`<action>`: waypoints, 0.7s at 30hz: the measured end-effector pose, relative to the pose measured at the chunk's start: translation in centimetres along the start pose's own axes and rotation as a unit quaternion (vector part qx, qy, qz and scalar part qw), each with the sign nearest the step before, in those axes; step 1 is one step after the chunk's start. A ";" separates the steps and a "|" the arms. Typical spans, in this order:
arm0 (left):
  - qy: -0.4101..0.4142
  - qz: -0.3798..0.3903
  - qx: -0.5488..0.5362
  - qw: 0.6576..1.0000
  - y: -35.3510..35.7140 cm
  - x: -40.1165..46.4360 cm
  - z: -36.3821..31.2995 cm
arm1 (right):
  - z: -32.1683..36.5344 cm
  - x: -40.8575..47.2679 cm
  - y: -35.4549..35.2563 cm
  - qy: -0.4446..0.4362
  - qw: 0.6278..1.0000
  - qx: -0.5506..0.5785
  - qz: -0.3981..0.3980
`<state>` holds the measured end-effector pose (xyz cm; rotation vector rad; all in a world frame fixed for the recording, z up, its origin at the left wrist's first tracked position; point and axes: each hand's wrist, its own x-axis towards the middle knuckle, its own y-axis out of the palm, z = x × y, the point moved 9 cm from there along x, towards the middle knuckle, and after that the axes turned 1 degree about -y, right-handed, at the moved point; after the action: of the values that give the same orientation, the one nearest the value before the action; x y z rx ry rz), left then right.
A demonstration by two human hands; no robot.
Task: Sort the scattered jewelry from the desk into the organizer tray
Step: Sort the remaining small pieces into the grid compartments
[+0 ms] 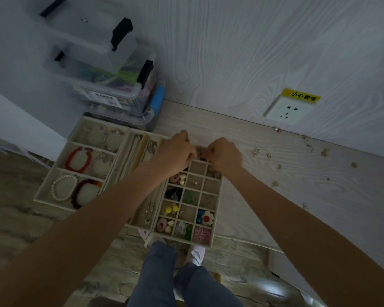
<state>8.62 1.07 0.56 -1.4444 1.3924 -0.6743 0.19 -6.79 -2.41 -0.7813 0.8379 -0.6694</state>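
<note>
A: Both forearms run up to the organizer tray [187,203] at the desk's [297,173] front edge. Hands?
B: left hand [175,151] and right hand [225,152] curl together, pinching something tiny [201,150] over the tray's far edge. Too blurry to name.

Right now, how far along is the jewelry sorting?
Well along: bracelets fill the left tray and many grid tray cells hold earrings. Both hands, left and right, pinch a small piece above the grid. Scattered pieces remain on the desk.
</note>
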 end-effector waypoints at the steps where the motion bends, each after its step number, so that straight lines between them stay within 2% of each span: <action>1: 0.002 0.014 0.009 1.000 0.1 -0.3 0.0 | 0.0 -0.1 -0.2 -0.009 1.000 0.009 -0.002; 4: 0.005 0.040 0.051 0.998 0.3 -0.5 -0.2 | 0.2 -0.6 -0.6 -0.046 0.999 -0.014 -0.008; 7: 0.008 0.055 0.111 0.992 0.5 -0.4 -0.7 | 1.0 -0.7 -0.4 -0.087 0.991 -0.097 -0.018; 13: 0.025 0.046 0.184 0.982 0.2 0.0 -1.6 | 1.9 -0.5 0.1 -0.122 0.974 -0.191 -0.020; 21: 0.050 0.038 0.211 0.975 0.1 -0.1 -2.3 | 2.7 -1.0 0.4 -0.156 0.955 -0.251 -0.025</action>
<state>6.47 0.61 1.30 -1.0284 1.2768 -0.9395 2.02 -4.93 -1.26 -1.3334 0.7026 -0.3592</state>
